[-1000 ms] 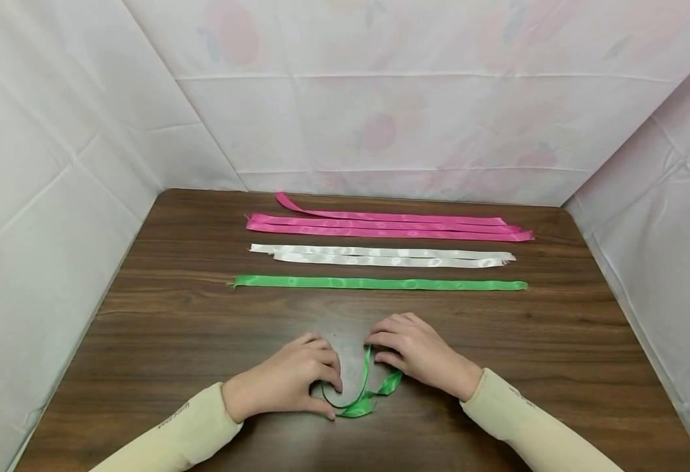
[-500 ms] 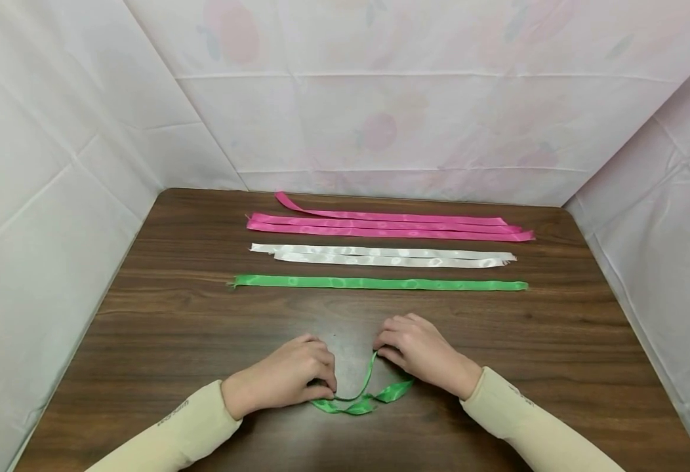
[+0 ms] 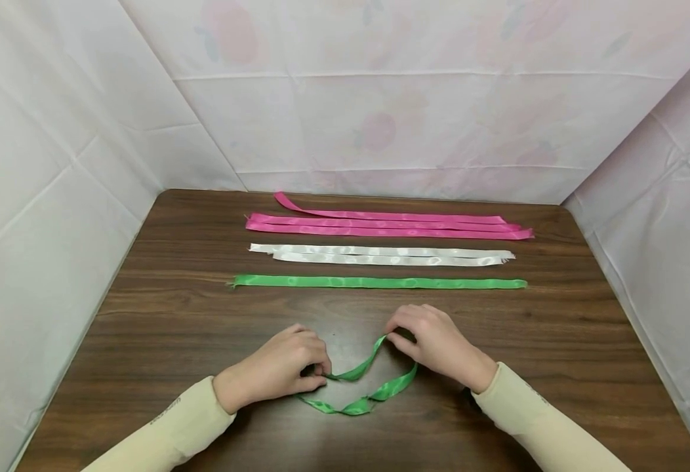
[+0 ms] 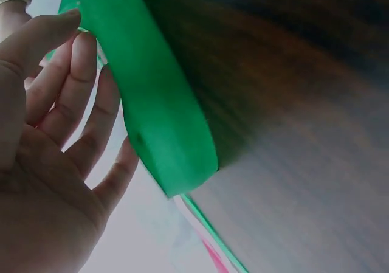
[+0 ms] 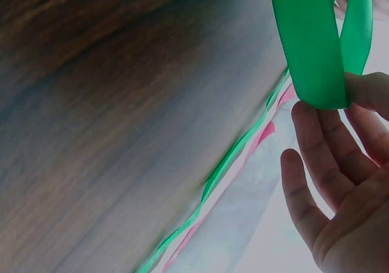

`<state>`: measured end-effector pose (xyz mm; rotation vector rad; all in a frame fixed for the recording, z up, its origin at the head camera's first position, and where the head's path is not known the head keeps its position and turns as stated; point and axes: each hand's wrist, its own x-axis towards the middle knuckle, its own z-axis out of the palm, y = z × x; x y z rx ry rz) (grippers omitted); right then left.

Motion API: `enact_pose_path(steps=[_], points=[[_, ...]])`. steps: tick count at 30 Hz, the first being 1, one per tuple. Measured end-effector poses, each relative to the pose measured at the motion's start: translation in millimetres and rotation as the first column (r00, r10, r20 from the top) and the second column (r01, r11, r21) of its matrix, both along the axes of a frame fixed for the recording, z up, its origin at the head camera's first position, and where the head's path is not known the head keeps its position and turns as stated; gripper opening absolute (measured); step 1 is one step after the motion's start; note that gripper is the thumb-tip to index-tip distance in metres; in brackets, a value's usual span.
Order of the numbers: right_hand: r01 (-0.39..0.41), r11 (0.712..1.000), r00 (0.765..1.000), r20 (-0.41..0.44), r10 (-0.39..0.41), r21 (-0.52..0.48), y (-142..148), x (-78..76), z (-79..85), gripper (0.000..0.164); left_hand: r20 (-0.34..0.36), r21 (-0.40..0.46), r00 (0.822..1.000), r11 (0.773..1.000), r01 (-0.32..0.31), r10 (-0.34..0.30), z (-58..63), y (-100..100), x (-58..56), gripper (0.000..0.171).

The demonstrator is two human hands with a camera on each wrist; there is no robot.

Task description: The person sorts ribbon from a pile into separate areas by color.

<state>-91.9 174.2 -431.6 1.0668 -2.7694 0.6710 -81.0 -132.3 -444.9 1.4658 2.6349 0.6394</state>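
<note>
A loose green satin ribbon (image 3: 389, 388) runs between the two hands near the front of the table, forming a wide, partly twisted loop. The left hand (image 3: 277, 367) pinches it between thumb and fingertips at the loop's left side. At the right side, the right hand (image 3: 436, 341) pinches the ribbon's bend with thumb and fingers. The left wrist view has the green ribbon (image 4: 164, 121) broad beside the spread lower fingers. In the right wrist view the ribbon (image 5: 313, 54) folds back at the thumb. A frayed end shows at the loop's lower edge.
A straight green ribbon (image 3: 380, 282) lies flat beyond the hands. Behind it are white ribbons (image 3: 392, 255) side by side, then several pink ribbons (image 3: 389, 226), one with a curled left end. White cloth (image 3: 380, 98) walls in the dark wooden table (image 3: 162, 314).
The left hand's thumb and fingers have come together on the green ribbon. Both hands have drifted apart and slightly away, spreading the loop wider. The laid-out ribbons stay still.
</note>
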Motion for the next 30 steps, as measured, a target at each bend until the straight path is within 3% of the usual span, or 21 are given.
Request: enact_pose_path(steps=[9,19,30], points=[[0.023,1.0,0.999,0.029,-0.023,-0.01,4.2,-0.7,6.0,0.006,-0.058,-0.013,0.997,0.999,-0.051,0.051,-9.1,0.4,0.1,0.014],[0.044,0.999,0.999,-0.021,-0.044,-0.02,11.9,-0.2,13.1,0.009,-0.131,0.046,0.984,0.992,-0.114,0.119,-13.3,1.9,-3.1,0.014],[0.074,0.997,0.997,-0.031,-0.075,-0.031,26.7,0.2,22.5,0.001,-0.092,0.138,0.979,0.976,-0.168,0.182,-1.8,-4.4,-9.0,0.015]])
